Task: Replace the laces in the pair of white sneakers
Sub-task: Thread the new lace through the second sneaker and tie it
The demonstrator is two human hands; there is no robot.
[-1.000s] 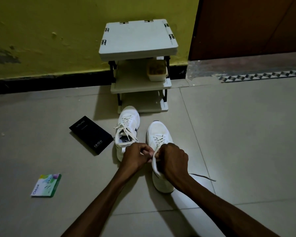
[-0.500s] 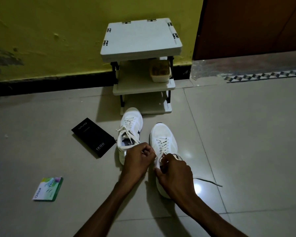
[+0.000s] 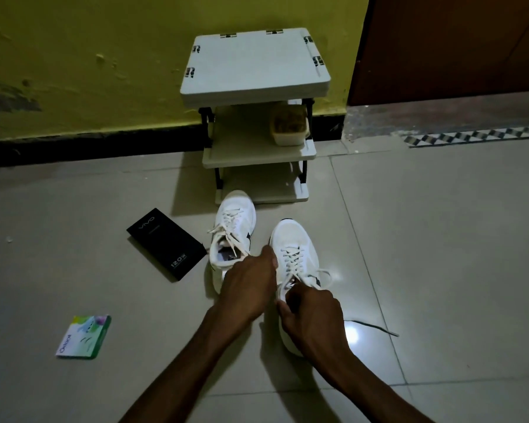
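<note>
Glossy tile floor (image 3: 440,239); matt cloth sneakers (image 3: 293,239).

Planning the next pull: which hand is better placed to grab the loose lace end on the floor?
Probably right. The right hand, pinching the lace, sits on the same side as the lace end; the left hand is across the sneaker.
</note>
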